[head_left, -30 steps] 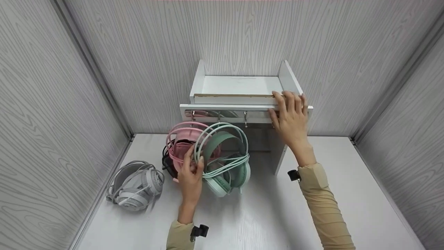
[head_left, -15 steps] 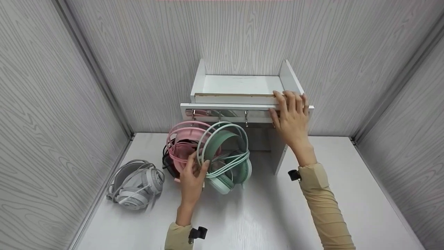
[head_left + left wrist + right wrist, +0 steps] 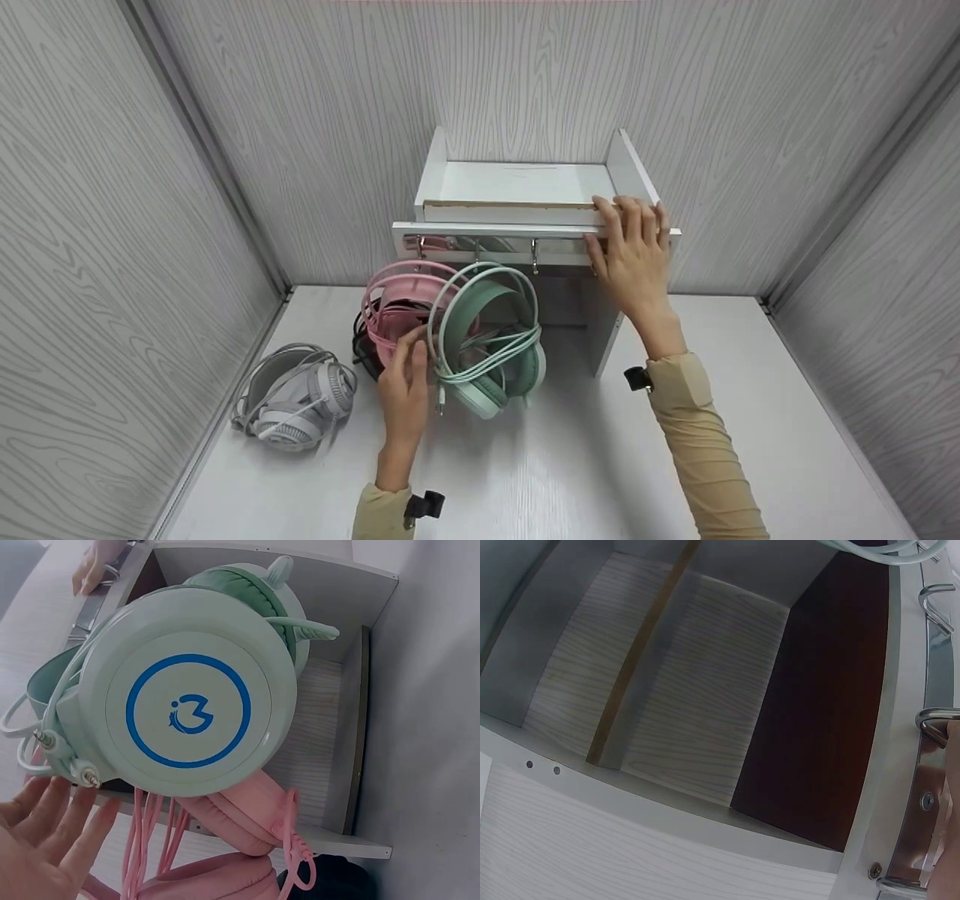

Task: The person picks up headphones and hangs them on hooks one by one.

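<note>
Mint-green headphones (image 3: 487,300) with a bundled cable hang at the second hook of the white shelf's front rail (image 3: 487,229). Pink headphones (image 3: 409,289) hang left of them, with black ones (image 3: 366,352) behind. My left hand (image 3: 403,401) is just left of the green pair, fingers extended. In the left wrist view its loosely spread fingers (image 3: 56,821) are below the cable plugs (image 3: 86,772), beside the green earcup (image 3: 187,712). My right hand (image 3: 637,270) grips the rail's right end, fingers over the top and thumb in front. Part of it (image 3: 946,832) shows in the right wrist view.
Grey-white headphones (image 3: 296,397) lie on the white tabletop (image 3: 525,480) at the left. A metal hook (image 3: 535,256) on the rail has nothing on it. The shelf's upper tray (image 3: 525,180) stands against the back wall (image 3: 525,75), with panelled walls on both sides.
My left hand has let go of the green headphones and moved slightly left. The headphones have shifted a little right, and a cable plug now shows below them. My right hand keeps its grip.
</note>
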Demonstrator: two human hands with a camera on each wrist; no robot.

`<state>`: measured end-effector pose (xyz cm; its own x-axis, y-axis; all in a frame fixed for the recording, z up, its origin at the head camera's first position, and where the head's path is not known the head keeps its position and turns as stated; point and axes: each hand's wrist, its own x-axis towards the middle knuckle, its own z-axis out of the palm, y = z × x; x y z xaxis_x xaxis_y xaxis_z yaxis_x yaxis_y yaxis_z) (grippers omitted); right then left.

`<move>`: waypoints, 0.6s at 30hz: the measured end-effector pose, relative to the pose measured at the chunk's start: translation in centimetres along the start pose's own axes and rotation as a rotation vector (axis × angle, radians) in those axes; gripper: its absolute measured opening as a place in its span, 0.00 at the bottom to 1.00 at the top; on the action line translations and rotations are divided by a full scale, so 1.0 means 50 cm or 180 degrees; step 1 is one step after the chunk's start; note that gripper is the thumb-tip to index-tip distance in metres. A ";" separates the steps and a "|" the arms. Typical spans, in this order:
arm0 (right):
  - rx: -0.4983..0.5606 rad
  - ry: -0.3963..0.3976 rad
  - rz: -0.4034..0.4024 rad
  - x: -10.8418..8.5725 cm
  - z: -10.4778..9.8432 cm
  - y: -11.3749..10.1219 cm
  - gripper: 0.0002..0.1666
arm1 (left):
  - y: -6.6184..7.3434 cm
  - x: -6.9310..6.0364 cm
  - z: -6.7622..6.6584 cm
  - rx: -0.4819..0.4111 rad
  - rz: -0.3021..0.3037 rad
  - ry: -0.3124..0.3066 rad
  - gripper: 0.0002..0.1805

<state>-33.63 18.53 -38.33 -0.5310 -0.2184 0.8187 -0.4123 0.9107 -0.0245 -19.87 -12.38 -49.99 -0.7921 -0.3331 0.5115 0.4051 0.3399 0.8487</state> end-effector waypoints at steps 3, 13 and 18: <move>0.0004 0.0002 0.0000 0.000 -0.001 0.000 0.29 | -0.008 0.002 -0.007 -0.0069 0.0063 0.0172 0.13; 0.0018 -0.0047 0.0032 0.000 -0.001 0.000 0.29 | -0.033 -0.011 -0.042 0.0053 0.0030 0.0472 0.09; 0.0010 -0.0046 0.0023 0.001 -0.001 0.000 0.29 | -0.042 -0.018 -0.059 0.0149 -0.0135 0.0511 0.08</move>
<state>-33.62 18.56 -38.28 -0.5445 -0.2169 0.8102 -0.4106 0.9112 -0.0320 -18.65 -15.40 -51.86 -0.7233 -0.4830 0.4934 0.3483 0.3618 0.8648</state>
